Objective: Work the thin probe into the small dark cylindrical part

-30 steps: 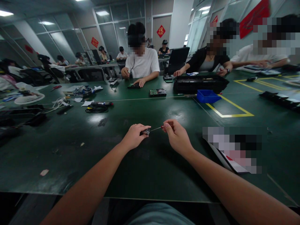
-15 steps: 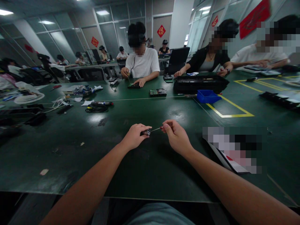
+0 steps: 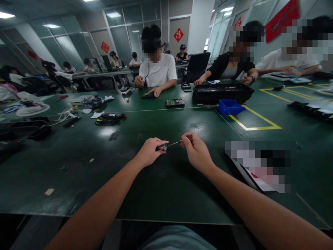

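Observation:
Near the middle of the green table (image 3: 156, 187), my left hand (image 3: 148, 152) grips a small round metallic part (image 3: 163, 147) between thumb and fingers. My right hand (image 3: 195, 151) is closed on the handle of a screwdriver (image 3: 173, 143). Its thin shaft points left, and the tip reaches the right side of the metallic part. Whether the tip sits inside the part is too small to tell. To the right of my right hand lies a flat, partly blurred object (image 3: 249, 173) with a white edge.
Beyond my hands are a coiled black cable (image 3: 108, 119), a green circuit board device (image 3: 175, 102), a blue bin (image 3: 231, 107) and a long black tray (image 3: 222, 93). A person in a white shirt (image 3: 162, 69) works opposite. Other people sit at the right and behind.
My right hand has turned slightly around the screwdriver handle, more of which shows above the fingers. My left hand and the metallic part look unchanged.

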### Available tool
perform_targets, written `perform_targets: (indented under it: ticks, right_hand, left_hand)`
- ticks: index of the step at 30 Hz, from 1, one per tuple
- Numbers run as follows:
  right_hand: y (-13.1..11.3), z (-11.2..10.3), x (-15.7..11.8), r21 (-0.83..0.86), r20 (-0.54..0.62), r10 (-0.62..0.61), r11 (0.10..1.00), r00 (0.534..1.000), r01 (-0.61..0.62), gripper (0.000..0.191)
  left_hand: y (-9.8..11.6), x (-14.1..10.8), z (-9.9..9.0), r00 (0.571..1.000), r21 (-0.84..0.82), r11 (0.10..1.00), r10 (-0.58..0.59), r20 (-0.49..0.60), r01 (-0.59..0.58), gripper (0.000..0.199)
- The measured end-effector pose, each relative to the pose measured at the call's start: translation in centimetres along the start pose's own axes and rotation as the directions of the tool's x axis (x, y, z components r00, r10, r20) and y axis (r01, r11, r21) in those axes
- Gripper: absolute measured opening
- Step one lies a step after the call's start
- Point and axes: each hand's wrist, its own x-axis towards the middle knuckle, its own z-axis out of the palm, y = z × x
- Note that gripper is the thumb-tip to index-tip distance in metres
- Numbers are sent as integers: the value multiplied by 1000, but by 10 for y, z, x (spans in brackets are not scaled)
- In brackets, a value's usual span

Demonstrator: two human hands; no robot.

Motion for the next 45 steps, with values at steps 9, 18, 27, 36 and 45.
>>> perform_targets:
  ticks: [9, 18, 27, 36, 45]
  right_hand:
    - [-1, 1, 1, -81, 16, -15, 997, 1000, 16, 19]
    - [-2, -2, 1, -163, -9, -34, 986, 999, 32, 18]
    - [-2, -2, 0, -117, -65, -35, 993, 997, 27, 17]
    - [1, -1, 1, -96, -94, -40, 995, 995, 31, 17]
    - [-2, -3, 1, -122, -89, -31, 992, 996, 20, 19]
  left_hand:
    - [0, 0, 2, 999, 10, 999, 39, -11, -39, 43]
    - [2, 0, -1, 998, -54, 998, -33, -58, 30, 39]
    - [11, -2, -5, 954, -294, 945, -212, -212, 144, 38]
    - [21, -2, -4, 986, -69, 990, -129, -108, 122, 26]
    - [30, 1, 10, 999, 348, 937, -36, 11, 30, 36]
